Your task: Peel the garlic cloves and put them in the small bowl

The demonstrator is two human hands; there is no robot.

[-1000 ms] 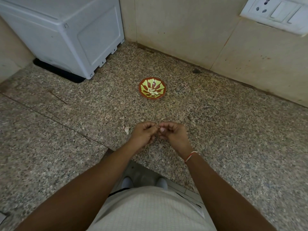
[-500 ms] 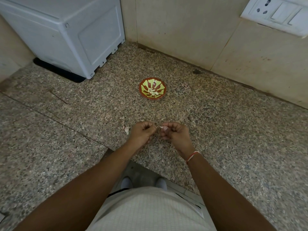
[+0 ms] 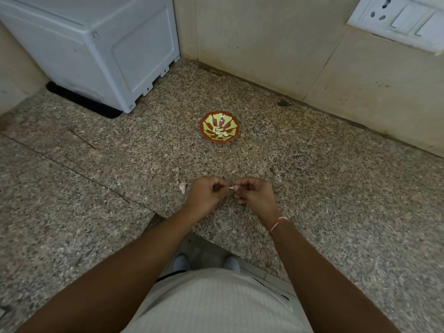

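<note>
Peeling small pale garlic clove (image 3: 231, 187) over speckled granite counter (image 3: 336, 188): my left hand (image 3: 206, 194) and right hand (image 3: 252, 194) both pinch it. Red-and-yellow small bowl (image 3: 208, 119) waits at 12 o'clock, peeled cloves inside. Best pull skin gently, keep grip firm.

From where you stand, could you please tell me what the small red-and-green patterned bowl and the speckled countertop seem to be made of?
The small red-and-green patterned bowl looks like glazed ceramic or painted clay: a terracotta-coloured rim and a faint sheen, though plastic is possible. The speckled countertop looks like polished granite: dense brown, grey and black flecks, with a straight seam between slabs.
</note>
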